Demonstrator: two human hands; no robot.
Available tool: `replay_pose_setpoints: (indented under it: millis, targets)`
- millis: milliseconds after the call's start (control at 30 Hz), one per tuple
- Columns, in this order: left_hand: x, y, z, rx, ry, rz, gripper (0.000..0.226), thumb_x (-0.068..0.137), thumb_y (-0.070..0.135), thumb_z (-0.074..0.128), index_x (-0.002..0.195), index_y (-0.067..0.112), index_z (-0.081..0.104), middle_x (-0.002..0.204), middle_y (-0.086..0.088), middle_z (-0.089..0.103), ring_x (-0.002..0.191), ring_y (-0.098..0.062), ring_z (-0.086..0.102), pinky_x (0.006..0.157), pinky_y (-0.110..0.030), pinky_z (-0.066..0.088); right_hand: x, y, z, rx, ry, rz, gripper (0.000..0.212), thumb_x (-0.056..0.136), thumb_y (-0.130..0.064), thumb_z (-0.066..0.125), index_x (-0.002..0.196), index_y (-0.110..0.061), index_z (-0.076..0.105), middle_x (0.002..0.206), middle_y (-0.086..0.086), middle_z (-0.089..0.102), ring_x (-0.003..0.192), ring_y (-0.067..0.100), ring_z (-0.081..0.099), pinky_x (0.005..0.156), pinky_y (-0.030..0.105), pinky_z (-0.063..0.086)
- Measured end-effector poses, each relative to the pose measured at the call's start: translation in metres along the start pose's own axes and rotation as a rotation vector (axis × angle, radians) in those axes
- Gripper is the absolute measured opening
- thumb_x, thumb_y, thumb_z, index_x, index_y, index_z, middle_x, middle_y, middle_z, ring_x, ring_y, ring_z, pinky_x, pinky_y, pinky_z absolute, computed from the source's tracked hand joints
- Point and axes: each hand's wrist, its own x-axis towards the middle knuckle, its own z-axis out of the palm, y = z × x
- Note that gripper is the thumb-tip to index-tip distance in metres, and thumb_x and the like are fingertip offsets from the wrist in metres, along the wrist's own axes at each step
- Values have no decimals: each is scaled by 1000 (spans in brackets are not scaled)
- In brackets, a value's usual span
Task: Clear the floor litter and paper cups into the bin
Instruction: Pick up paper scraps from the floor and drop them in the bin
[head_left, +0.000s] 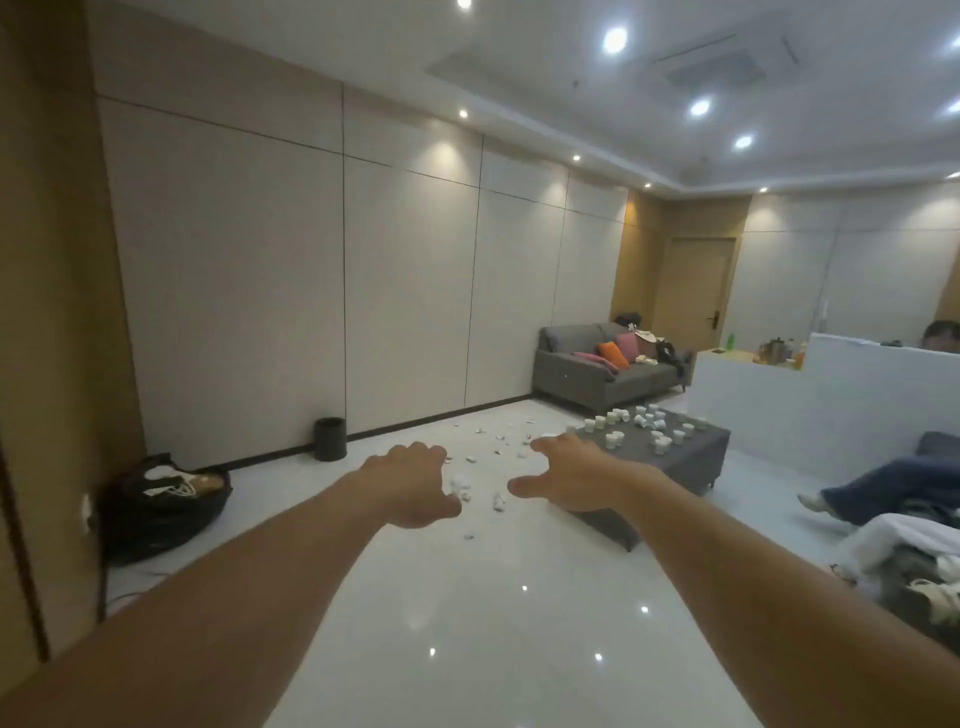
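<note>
**Both hands out over the mess, nothing picked up yet**

Far left, a black bag (166, 499) slumps on the floor (467, 613) at its left edge, against the wall. Next along that wall edge stands the small black bin (330, 439), upright, well apart from everything else.

Here's the left hand (410, 483), held out above the floor, thumb spread, fingers drooping loose, gripping nothing. Between the two hands and beyond them, white litter (498, 447) lies scattered across the middle of the floor.

The right hand (566, 478) reaches out too, fingers straight, thumb wide, holding nothing. Behind it, paper cups (644, 426) crowd the top of a grey ottoman (691, 462), some upright, some tipped. Further back, a grey sofa (608, 369). At the right edge, a seated person's legs (893, 488).
</note>
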Motion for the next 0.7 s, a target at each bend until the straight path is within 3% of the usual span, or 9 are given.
replay_pose_setpoints:
  millis: [333, 700]
  targets:
    - [145, -37, 12, 30, -53, 37, 71, 85, 54, 49, 145, 22, 28, 148, -2, 34, 132, -25, 35, 101, -41, 37, 148, 19, 7, 7, 1, 40, 88, 86, -66, 55, 153, -22, 22, 159, 8, 20, 143, 34, 23, 114, 48, 27]
    - [352, -15, 20, 68, -62, 4, 70, 86, 54, 48, 144, 20, 28, 148, -3, 34, 132, -25, 35, 103, -42, 36, 344, 114, -19, 19, 7, 6, 86, 85, -66, 56, 153, -22, 25, 156, 6, 27, 140, 31, 28, 112, 50, 31]
